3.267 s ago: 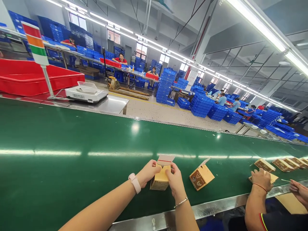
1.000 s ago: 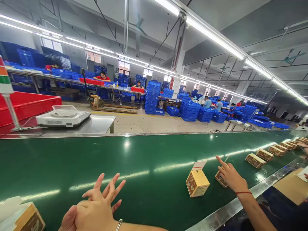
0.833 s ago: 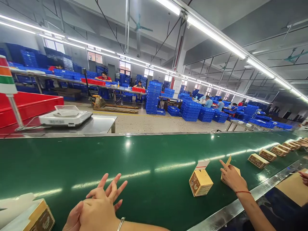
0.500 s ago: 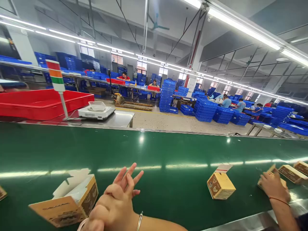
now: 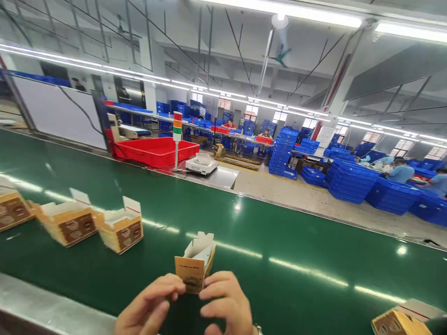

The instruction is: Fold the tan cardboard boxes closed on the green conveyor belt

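The open carton (image 5: 194, 264) was just ahead of the left hand (image 5: 150, 302) and right hand (image 5: 226, 300), at their fingertips, over the green belt (image 5: 279, 237). Both hands were loosely curled; whether they pinched it, I couldn't tell. An uneven push, I thought, could skew it or crease its near flap (image 5: 189, 269). Three more cartons (image 5: 120, 232) sat left of the grip, one other carton (image 5: 393, 324) well right.
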The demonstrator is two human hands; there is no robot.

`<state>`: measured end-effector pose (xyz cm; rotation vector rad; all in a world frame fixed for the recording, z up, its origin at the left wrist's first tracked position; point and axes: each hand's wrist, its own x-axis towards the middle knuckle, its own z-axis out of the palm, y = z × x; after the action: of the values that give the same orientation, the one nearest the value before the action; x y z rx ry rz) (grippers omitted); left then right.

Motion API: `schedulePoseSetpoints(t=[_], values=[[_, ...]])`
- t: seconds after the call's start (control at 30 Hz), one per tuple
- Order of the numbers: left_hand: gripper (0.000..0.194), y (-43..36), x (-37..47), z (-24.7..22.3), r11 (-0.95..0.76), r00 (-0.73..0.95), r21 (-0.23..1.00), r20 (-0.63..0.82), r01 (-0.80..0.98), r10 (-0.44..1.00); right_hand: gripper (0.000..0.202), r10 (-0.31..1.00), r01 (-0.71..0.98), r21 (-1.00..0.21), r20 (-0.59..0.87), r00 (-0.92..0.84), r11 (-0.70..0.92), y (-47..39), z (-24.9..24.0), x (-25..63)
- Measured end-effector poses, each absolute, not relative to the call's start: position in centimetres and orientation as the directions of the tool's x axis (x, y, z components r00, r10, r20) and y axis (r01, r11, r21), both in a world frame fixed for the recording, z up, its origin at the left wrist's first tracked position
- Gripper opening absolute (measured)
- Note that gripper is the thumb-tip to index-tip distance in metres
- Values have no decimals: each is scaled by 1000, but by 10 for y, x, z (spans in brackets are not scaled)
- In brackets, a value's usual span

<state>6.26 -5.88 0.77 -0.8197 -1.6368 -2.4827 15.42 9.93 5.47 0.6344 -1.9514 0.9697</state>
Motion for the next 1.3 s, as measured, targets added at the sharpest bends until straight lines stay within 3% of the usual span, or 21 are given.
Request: schedulePoseSetpoints(t=[0.07,0.13,0.2,0.3,0.4,0.53,0.7,0.9,1.0,1.1,1.2,1.23,1.3], values=[[30,-69,42,9,-380,-885,836,458,396,84,28,86,-742,-500,850,-520,448,105,56,158],[42,-70,22,7,-299,-930,890,368,344,23,29,168,-688,-600,790,-589,409,107,50,166],[64,-63,7,2,-221,-950,946,274,238,150,25,164,-628,-590,782,-602,508,106,37,176],[87,-46,-2,-8,-95,-870,977,212,190,444,29,126,-479,-468,799,-587,743,105,15,185],[77,-33,2,-16,-55,-775,949,287,312,563,48,166,-287,-441,742,-650,850,114,0,184],[49,-21,10,-21,-99,-589,815,490,571,642,67,120,-239,-445,641,-758,863,147,-6,166],[43,-6,18,-22,-72,-449,674,563,735,693,57,86,-176,-486,470,-878,856,176,-3,146],[42,9,39,-9,-31,-386,645,494,763,779,40,97,-154,-551,399,-912,820,180,1,147],[41,20,47,-1,-35,-430,687,493,726,756,31,117,-182,-613,414,-903,769,182,2,149],[46,31,43,-1,-87,-469,727,524,681,711,34,162,-236,-597,536,-829,767,179,3,155],[47,37,26,-7,-102,-589,776,550,623,592,21,142,-280,-433,719,-680,857,164,6,171],[45,35,21,-10,-96,-654,796,554,598,515,18,89,-311,-364,763,-640,878,158,7,179],[40,25,16,-12,-81,-772,826,553,558,314,30,-61,-439,-236,824,-564,867,148,11,197]])
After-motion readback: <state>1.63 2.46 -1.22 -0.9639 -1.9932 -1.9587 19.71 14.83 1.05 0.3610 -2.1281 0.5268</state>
